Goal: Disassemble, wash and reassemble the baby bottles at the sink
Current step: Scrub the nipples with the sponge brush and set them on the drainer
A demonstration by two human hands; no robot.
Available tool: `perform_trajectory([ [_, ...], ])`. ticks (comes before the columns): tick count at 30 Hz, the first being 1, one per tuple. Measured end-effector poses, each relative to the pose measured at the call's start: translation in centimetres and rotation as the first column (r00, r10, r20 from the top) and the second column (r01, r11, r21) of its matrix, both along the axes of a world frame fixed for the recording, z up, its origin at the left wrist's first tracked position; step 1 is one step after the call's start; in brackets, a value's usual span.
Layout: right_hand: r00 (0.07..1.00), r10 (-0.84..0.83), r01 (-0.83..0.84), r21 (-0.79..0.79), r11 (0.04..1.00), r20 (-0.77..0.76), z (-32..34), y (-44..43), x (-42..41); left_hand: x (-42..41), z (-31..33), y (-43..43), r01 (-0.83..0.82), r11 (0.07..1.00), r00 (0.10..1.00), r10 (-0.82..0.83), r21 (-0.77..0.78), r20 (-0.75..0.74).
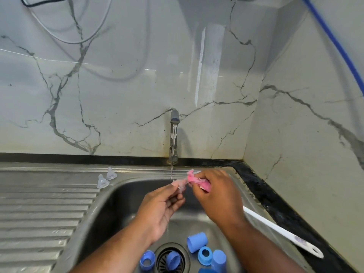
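Under the tap (174,133), our left hand (164,206) pinched a clear teat (180,187); our right hand (216,196) gripped the pink brush (194,179) just beside it, handle (285,232) pointing away from the tap.

Pale marble-look wall (137,85) w/ grey veins fills the upper frame, meeting a side wall (315,134) at right. Glossy tile reflects light at center. Cables (82,39) loop upper left; blue hose (334,42) crosses upper right. Black counter (275,196) edges the steel sink (118,194), its ribbed drainboard (39,209) lower left. Tap (174,123) at center, water running.
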State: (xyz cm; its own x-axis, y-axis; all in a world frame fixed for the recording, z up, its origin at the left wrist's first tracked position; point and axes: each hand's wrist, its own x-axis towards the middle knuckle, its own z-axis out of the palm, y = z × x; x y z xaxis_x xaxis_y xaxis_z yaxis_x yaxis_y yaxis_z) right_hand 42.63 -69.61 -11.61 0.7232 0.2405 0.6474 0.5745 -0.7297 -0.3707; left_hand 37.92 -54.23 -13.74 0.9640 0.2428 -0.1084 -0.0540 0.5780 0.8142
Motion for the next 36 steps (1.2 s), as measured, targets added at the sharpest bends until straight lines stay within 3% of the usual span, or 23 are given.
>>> perform_trajectory([
  [4, 0.976, 0.214, -0.216, -0.058, 0.975, -0.047, -0.2, 1.0, -1.2, 0.1, -0.3, -0.1, 0.002, 0.997, 1.000, -0.005, 0.076, 0.027],
  [9, 1.000, 0.018, -0.018, -0.030, 0.999, -0.009, 0.2, -0.4, 0.2, 0.1, -0.7, -0.5, 0.035, 0.974, 0.998, -0.048, 0.226, 0.051],
  [13, 0.980, 0.195, -0.198, -0.074, 0.977, -0.045, 0.1, 0.5, -0.9, 0.2, -1.2, -0.3, 0.026, 0.930, 0.993, -0.067, 0.366, 0.099],
  [15, 0.989, 0.140, -0.144, -0.086, 0.986, -0.055, 0.1, 0.3, -0.4, 0.1, -1.0, 0.1, 0.019, 0.902, 0.990, -0.078, 0.431, 0.121],
  [18, 0.998, 0.018, -0.024, -0.103, 0.994, -0.067, 0.0, -0.7, 0.6, 0.1, -0.9, 0.4, -0.007, 0.822, 0.983, -0.100, 0.570, 0.157],
  [21, 0.982, 0.168, -0.174, -0.075, 0.982, -0.086, 0.2, -0.1, 0.1, 0.5, -1.4, 0.9, -0.119, 0.680, 0.964, -0.096, 0.724, 0.248],
  [23, 0.984, 0.158, -0.165, -0.087, 0.982, -0.087, 0.1, 0.1, 0.0, 0.8, -1.7, 1.3, -0.190, 0.582, 0.953, -0.084, 0.790, 0.291],
  [26, 0.996, 0.015, -0.029, -0.153, 0.988, -0.090, 0.2, -0.8, 0.7, 0.7, -1.3, 1.7, -0.251, 0.530, 0.941, -0.062, 0.810, 0.332],
  [29, 0.997, 0.064, -0.065, -0.055, 0.996, -0.032, 0.5, -0.9, 0.6, 0.8, -1.2, 1.6, -0.281, 0.504, 0.931, -0.064, 0.817, 0.360],
  [32, 0.992, 0.127, -0.129, -0.075, 0.989, -0.019, 0.4, -0.2, 0.0, 0.7, -1.2, 1.5, -0.308, 0.490, 0.920, -0.066, 0.815, 0.387],
  [36, 0.999, -0.007, 0.001, -0.130, 0.992, -0.041, 0.5, -1.1, 0.8, 0.5, -0.7, 1.7, -0.352, 0.525, 0.908, -0.010, 0.775, 0.419],
])
